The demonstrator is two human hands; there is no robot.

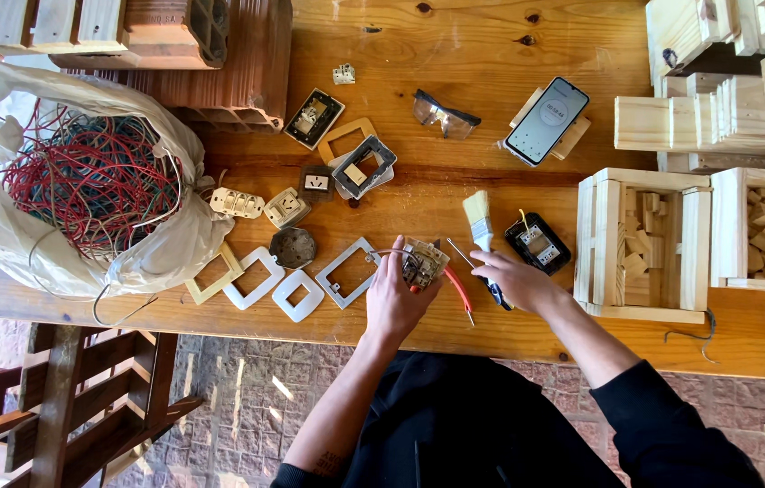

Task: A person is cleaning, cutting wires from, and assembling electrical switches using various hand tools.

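My left hand holds a small beige electrical switch module with thin wires on it, just above the wooden table's near edge. My right hand rests on the table to its right, fingers around the dark handle of a screwdriver whose metal shaft points toward the module. Red-handled pliers lie between the hands. A paintbrush with pale bristles lies just beyond my right hand. A black switch unit lies beside the brush.
White and beige wall-plate frames and several switch parts lie left of my hands. A plastic bag of tangled wires sits at the left. Safety glasses, a phone and wooden boxes of blocks are farther back and right.
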